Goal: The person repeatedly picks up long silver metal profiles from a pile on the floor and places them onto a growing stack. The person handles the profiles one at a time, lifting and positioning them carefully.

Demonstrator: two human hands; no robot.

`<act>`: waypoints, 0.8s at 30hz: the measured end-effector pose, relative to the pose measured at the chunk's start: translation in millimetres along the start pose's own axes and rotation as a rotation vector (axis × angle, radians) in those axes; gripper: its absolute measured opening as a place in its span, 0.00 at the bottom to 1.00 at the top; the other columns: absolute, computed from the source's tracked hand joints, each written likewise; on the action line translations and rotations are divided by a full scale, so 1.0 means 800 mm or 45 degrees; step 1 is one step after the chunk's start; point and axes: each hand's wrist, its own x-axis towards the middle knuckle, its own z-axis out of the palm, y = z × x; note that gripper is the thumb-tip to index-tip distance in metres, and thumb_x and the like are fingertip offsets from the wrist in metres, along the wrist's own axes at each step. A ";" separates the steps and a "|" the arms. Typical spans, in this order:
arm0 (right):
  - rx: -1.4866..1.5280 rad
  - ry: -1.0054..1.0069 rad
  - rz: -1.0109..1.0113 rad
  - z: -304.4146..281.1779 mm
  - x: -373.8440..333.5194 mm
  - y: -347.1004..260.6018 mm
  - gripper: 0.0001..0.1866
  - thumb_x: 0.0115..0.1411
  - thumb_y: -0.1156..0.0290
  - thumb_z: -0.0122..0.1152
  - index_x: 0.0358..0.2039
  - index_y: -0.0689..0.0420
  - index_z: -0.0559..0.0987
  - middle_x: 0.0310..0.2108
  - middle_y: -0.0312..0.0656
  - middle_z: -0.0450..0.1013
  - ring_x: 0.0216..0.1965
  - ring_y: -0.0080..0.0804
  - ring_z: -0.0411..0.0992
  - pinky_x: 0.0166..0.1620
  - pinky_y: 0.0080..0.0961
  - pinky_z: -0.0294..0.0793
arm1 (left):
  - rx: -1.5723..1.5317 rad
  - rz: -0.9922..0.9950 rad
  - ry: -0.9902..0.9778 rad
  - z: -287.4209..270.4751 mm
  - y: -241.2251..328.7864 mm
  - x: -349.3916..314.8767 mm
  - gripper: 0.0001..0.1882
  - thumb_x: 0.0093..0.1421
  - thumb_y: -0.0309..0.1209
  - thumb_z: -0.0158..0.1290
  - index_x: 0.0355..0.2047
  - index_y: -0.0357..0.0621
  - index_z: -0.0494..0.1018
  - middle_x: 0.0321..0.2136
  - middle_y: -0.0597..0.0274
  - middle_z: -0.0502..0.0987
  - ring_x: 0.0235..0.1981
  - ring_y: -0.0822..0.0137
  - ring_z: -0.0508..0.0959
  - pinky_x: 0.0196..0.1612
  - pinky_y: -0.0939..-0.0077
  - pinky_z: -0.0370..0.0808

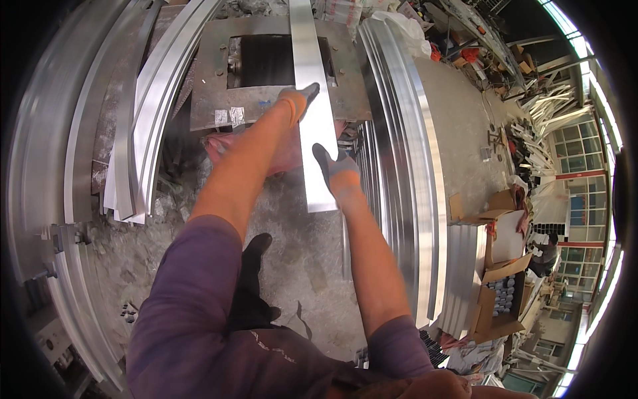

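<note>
A long, flat, bright metal strip [319, 126], apparently aluminium, runs away from me over a machine's steel plate [212, 66]. My left hand [300, 101], in a glove with dark grey fingers and an orange cuff, grips the strip's left edge with the thumb on top. Nearer to me, my right hand [337, 171], gloved alike, holds the right edge close to the strip's near end. The fingers beneath the strip are hidden. In the plate, a rectangular opening [264, 63] shows a dark, wide surface that the strip partly covers.
Long metal profiles [159, 100] lie at the left, and more stacked profiles [405, 133] stand close by on the right. Pink sacking [286, 154] hangs under the plate. Cardboard boxes [502, 299] sit further right. Another person [546, 255] is far off at the right.
</note>
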 end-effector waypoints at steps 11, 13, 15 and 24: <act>-0.019 -0.049 0.056 0.036 -0.144 0.142 0.42 0.59 0.34 0.58 0.59 0.59 0.75 0.49 0.60 0.78 0.54 0.58 0.75 0.55 0.43 0.73 | 0.163 0.272 -0.140 0.042 -0.170 -0.153 0.51 0.57 0.67 0.54 0.57 0.25 0.71 0.56 0.37 0.75 0.58 0.45 0.74 0.62 0.59 0.66; -0.012 -0.091 0.134 0.028 -0.218 0.154 0.40 0.60 0.36 0.60 0.58 0.60 0.76 0.50 0.57 0.78 0.54 0.53 0.76 0.55 0.39 0.73 | 0.185 0.216 -0.179 0.057 -0.240 -0.174 0.52 0.56 0.69 0.52 0.58 0.24 0.70 0.56 0.37 0.74 0.59 0.45 0.74 0.63 0.57 0.66; 0.129 -0.079 0.202 0.033 -0.285 0.208 0.38 0.59 0.40 0.64 0.57 0.62 0.76 0.49 0.55 0.79 0.52 0.49 0.77 0.54 0.36 0.74 | 0.182 0.136 -0.235 0.087 -0.285 -0.230 0.48 0.57 0.65 0.55 0.57 0.26 0.71 0.54 0.39 0.76 0.54 0.48 0.77 0.57 0.59 0.70; 0.186 -0.027 0.355 0.035 -0.607 0.429 0.33 0.57 0.51 0.71 0.54 0.63 0.77 0.45 0.51 0.81 0.45 0.37 0.80 0.50 0.33 0.77 | 0.339 0.010 -0.295 0.211 -0.516 -0.469 0.48 0.52 0.61 0.64 0.59 0.30 0.70 0.52 0.42 0.77 0.48 0.50 0.81 0.49 0.56 0.79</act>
